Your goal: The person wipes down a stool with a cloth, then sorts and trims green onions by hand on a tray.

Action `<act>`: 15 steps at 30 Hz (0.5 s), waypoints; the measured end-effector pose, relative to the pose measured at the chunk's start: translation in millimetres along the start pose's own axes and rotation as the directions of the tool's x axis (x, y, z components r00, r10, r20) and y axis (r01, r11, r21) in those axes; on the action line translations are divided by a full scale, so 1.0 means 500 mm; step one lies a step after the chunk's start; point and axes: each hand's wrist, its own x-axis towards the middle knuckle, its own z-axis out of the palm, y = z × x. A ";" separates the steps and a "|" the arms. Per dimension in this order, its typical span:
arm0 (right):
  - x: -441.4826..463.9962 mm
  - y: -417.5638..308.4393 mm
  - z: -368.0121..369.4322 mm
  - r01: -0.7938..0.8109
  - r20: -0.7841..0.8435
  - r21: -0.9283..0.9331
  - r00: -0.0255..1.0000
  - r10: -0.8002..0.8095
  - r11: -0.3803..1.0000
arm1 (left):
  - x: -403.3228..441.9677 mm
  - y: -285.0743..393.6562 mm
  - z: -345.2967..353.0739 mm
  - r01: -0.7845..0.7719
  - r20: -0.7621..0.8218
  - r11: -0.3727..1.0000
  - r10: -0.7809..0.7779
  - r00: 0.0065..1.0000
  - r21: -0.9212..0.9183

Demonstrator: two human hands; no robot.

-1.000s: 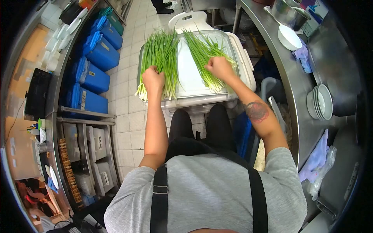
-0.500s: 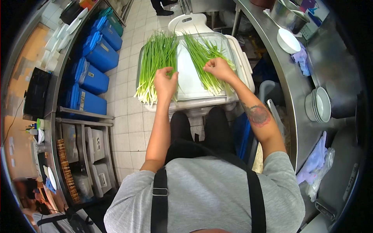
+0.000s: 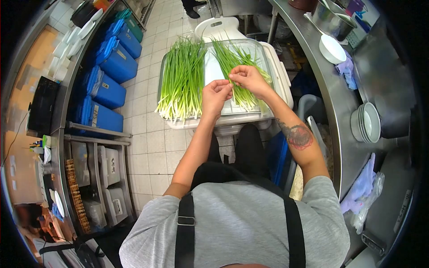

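Note:
Two bundles of green onions lie on a shallow tray [image 3: 211, 70] in front of me, white root ends toward my body. The left bundle [image 3: 181, 80] is the fuller one; the right bundle [image 3: 225, 56] is partly covered by my hands. My left hand [image 3: 216, 97] has moved in over the middle of the tray, thumb and fingers pinched. Just beside its fingertips, my right hand [image 3: 251, 81] is pinched too, above the right bundle. Whatever lies between the fingertips is too small to make out.
Under the tray is a white plastic container [image 3: 280, 73], with a white handled panel [image 3: 216, 27] behind. Blue lidded bins [image 3: 115, 60] line the left shelf. A steel counter [image 3: 328, 85] on the right holds a white bowl [image 3: 332, 49] and stacked bowls [image 3: 366, 123]. Someone's shoe [image 3: 192, 13] shows ahead.
My left hand has moved right, from the left bundle to my right hand, and its fingers have closed to a pinch. My right hand has shifted slightly left. The person's foot ahead has moved.

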 end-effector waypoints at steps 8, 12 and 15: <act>0.008 0.007 -0.002 0.049 -0.169 -0.035 0.984 -0.054 0.998 | -0.003 -0.016 0.010 -0.153 -0.032 0.967 0.162 0.986 0.204; 0.009 0.005 -0.007 0.039 -0.220 -0.036 0.974 -0.046 0.999 | -0.015 -0.011 0.018 -0.193 -0.039 0.928 0.216 0.976 0.318; 0.005 -0.009 -0.016 0.036 -0.268 -0.028 0.963 -0.042 0.999 | -0.018 -0.009 0.019 -0.180 -0.029 0.932 0.199 0.980 0.315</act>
